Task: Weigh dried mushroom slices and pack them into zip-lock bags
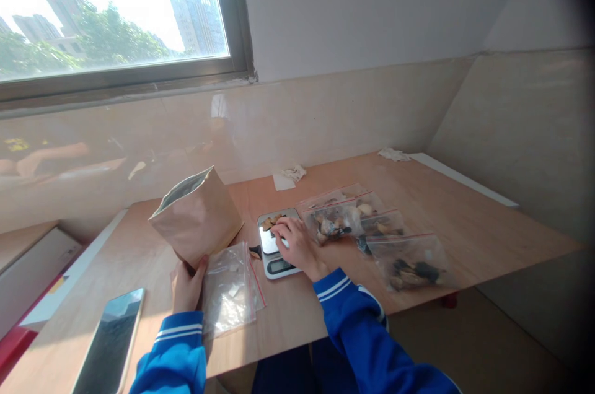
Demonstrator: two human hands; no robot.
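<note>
My left hand (186, 282) grips the bottom of a brown paper bag (199, 220), which tilts with its open mouth up and to the left. My right hand (297, 245) reaches over a small digital kitchen scale (268, 271). Its fingers are curled together at some dried brown pieces (272, 221) on the weighing plate; the fingertips are partly hidden. One dark dried piece (255, 252) lies on the table just left of the scale. Flat clear zip bags (230, 295) with red seal lines rest between my left hand and the scale.
Several zip bags with dark and tan dried pieces (413, 270) lie right of the scale. A phone (111, 341) is at the table's left. Crumpled tissue (294, 173) and another tissue (393, 154) sit along the back, by the tiled wall (348, 115) under a window.
</note>
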